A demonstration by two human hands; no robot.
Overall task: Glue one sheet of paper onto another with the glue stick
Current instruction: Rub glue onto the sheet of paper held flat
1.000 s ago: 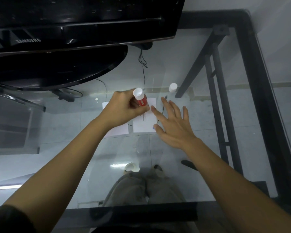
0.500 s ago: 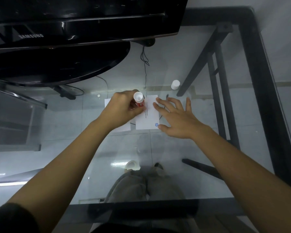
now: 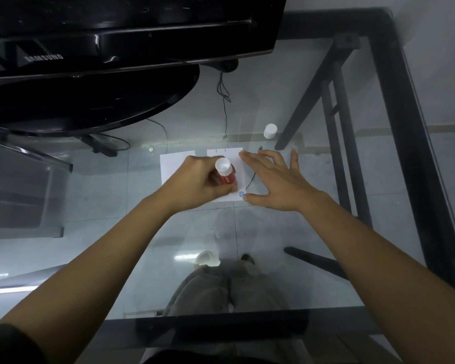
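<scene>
Two white paper sheets lie side by side on the glass table: a left sheet (image 3: pixel 171 164) and a right sheet (image 3: pixel 224 155) with a small blue mark at its near corner. My left hand (image 3: pixel 197 181) grips a red glue stick (image 3: pixel 225 172) with a white end pointing up, its lower end down on the right sheet. My right hand (image 3: pixel 272 177) lies flat with spread fingers, pressing the right sheet's right edge. The white cap (image 3: pixel 270 131) of the glue stick stands apart on the glass, farther back.
A black Samsung monitor (image 3: pixel 121 40) and its oval base (image 3: pixel 90 101) fill the far left. The glass table's black frame (image 3: pixel 399 127) runs along the right and the near edge. Cables, the floor and my legs show through the glass.
My left hand has drawn the glue stick down the right sheet toward me. My right hand has shifted slightly and stays flat on the sheet's edge.
</scene>
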